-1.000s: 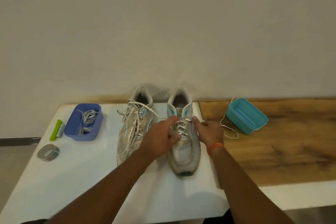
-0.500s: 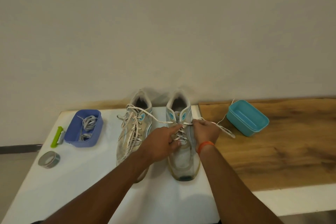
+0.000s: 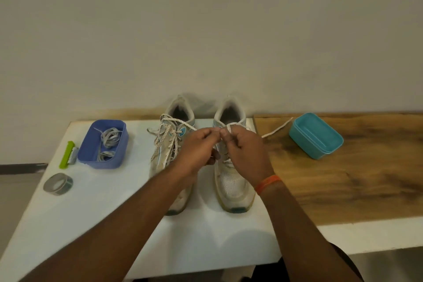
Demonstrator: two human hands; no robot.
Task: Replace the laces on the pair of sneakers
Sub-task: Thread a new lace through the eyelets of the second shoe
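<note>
White table (image 3: 80, 224) beneath, both your hands pinch the worn cream lace (image 3: 278, 130) above the right grey mesh sneaker (image 3: 233, 181), left hand (image 3: 196, 151) and right hand (image 3: 242, 151) fingers clamped, seemingly to unpick its knot.

2 bare forearms in frame, no sleeves visible up to the frame edge. Left hand (image 3: 198, 151): no rings, watch or band that I can see. Right hand (image 3: 245, 153): thin orange band (image 3: 267, 182) round the wrist, looks like a thread or cord bracelet, slightly blurred so material unclear. No gloves on either hand. Nails short where visible. Bottom right edge: dark fabric beside the right arm, probably clothing on the torso or lap, too dark to tell the garment.
</note>
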